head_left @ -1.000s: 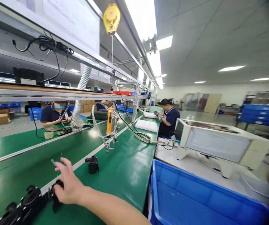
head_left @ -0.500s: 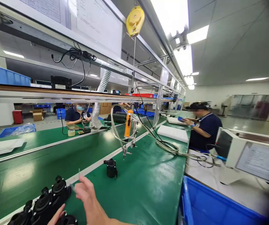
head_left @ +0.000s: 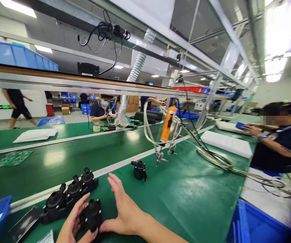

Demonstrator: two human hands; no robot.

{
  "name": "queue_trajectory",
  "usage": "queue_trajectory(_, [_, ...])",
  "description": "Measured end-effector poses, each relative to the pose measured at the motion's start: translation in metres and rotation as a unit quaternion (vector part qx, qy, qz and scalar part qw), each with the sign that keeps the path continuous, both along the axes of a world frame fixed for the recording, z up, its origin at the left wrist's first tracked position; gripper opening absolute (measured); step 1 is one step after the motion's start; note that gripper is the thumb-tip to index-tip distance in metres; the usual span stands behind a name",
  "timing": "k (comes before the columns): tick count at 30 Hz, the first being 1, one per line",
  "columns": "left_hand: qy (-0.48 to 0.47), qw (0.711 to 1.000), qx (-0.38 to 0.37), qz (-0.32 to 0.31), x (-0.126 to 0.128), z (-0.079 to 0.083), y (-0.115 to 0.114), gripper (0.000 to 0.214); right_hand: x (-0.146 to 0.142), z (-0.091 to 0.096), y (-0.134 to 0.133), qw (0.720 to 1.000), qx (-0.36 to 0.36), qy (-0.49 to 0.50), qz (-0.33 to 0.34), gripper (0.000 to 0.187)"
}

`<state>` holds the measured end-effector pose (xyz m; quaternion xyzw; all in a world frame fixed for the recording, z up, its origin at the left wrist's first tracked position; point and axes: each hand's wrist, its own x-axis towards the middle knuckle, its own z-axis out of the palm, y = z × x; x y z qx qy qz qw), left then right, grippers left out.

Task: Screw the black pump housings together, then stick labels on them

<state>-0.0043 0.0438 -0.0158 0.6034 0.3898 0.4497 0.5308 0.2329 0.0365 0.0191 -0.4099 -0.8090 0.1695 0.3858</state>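
A black pump-like part (head_left: 93, 216) with a round body is in my left hand (head_left: 72, 222), whose fingers and thumb curl round its left side. My right hand (head_left: 129, 211) is just right of that part, fingers spread and stretched forward. Its thumb tip lies close to the part's lower edge; whether it touches is hard to tell. Beyond my left hand, several similar black parts (head_left: 74, 186) stand in a row along the metal strip. One more black part (head_left: 139, 170) stands alone on the green bench, past my right fingertips.
An orange electric screwdriver (head_left: 168, 124) hangs over the green bench (head_left: 186, 199) beside looped pale hoses (head_left: 149, 130). Blue bins (head_left: 264, 222) are at lower right, another (head_left: 2, 204) at lower left. Green circuit boards (head_left: 14, 158) lie at left. A co-worker (head_left: 282, 135) sits at right.
The view has swung left and down. My left hand has come further into view with a black part in its grasp. My right hand stays spread, now beside that part.
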Motion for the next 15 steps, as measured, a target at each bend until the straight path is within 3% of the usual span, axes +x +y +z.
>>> queue_trajectory(3, [-0.03,0.997,-0.052,-0.055,-0.007,0.01,0.0,0.088,-0.012,0.013,-0.012,0.984,-0.059,0.166,-0.014,0.11])
queue_trajectory(6, [-0.036,0.992,-0.067,-0.098,-0.012,0.023,0.004,0.083,-0.023,0.024,-0.02,0.941,-0.09,0.324,-0.025,0.074])
queue_trajectory(11, [-0.041,0.991,-0.086,-0.096,-0.014,0.031,0.009,0.076,-0.036,0.029,-0.028,0.896,-0.179,0.402,0.051,0.078])
queue_trajectory(15, [-0.044,0.99,-0.096,-0.095,-0.015,0.03,0.009,0.072,-0.042,0.028,-0.033,0.903,-0.217,0.362,0.074,0.081])
